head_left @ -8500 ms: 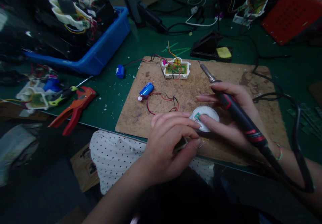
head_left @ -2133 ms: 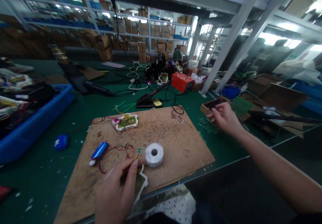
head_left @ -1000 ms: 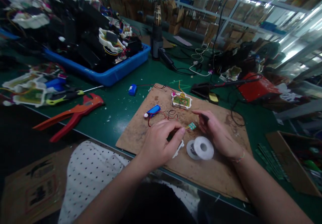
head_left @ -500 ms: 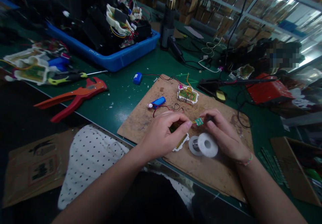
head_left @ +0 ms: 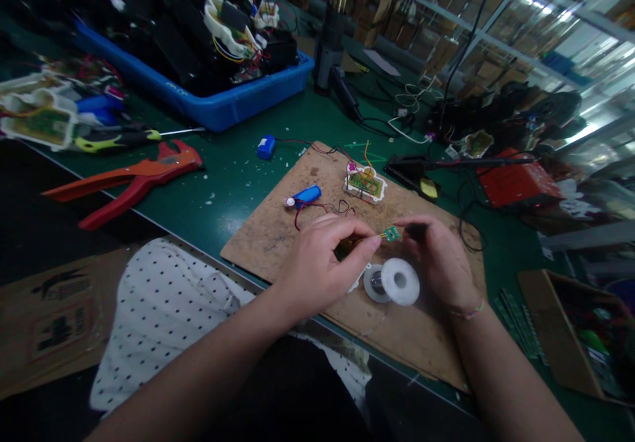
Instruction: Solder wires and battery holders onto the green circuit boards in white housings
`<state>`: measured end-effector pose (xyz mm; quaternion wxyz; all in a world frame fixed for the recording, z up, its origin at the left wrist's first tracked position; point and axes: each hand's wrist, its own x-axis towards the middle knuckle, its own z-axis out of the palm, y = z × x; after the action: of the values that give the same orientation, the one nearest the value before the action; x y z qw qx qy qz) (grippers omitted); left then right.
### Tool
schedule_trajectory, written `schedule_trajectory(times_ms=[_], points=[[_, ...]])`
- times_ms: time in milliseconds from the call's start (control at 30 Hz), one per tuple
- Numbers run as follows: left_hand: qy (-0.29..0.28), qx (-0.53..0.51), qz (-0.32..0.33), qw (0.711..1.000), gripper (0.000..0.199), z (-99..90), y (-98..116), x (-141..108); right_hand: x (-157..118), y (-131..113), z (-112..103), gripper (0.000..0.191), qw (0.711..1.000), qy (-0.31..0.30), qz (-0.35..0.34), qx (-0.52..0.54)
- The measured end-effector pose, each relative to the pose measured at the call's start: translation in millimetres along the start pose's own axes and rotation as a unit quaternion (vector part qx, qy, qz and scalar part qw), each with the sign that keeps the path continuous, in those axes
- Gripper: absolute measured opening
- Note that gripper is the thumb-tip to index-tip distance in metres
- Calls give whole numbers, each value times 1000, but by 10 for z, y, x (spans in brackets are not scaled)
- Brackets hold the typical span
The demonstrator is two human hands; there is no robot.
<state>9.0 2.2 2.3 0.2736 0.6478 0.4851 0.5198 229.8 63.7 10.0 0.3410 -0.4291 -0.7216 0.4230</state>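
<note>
Between the thumb and forefinger of my left hand (head_left: 325, 260) are thin yellowish wires, pinched close to where they meet a small green circuit board (head_left: 391, 233). My right hand (head_left: 444, 263) is just right of the board, fingers curled, with a dark patch between thumb and fingers that I cannot identify. Below the hands a solder spool (head_left: 401, 282) lies on the brown work board (head_left: 268, 230). A white-edged casing (head_left: 353, 284) is mostly hidden under my left hand. Beyond lie a blue battery (head_left: 307, 195) with leads and an open white casing (head_left: 366, 184) with a circuit board inside.
Red-handled cutters (head_left: 149, 174) and a screwdriver (head_left: 119, 139) lie at left, near a full blue tray (head_left: 238, 108). Another blue battery (head_left: 266, 146) sits behind the work board. A soldering iron (head_left: 476, 162), red box (head_left: 516, 180) and cardboard box (head_left: 560, 336) are at right.
The view has shifted slightly, so the bench appears further left. My right thumb has lifted and the right fingers have turned. My left hand keeps its pinch on the wires.
</note>
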Motion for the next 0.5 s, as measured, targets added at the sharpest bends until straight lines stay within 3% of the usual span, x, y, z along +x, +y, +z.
schedule_trajectory(times_ms=[233,500], points=[[25,20,28,999,9,53,51,-40,11,-83,43,31,998,47,27,14],[52,19,27,998,11,148,109,-71,-25,-80,84,25,993,51,64,86]])
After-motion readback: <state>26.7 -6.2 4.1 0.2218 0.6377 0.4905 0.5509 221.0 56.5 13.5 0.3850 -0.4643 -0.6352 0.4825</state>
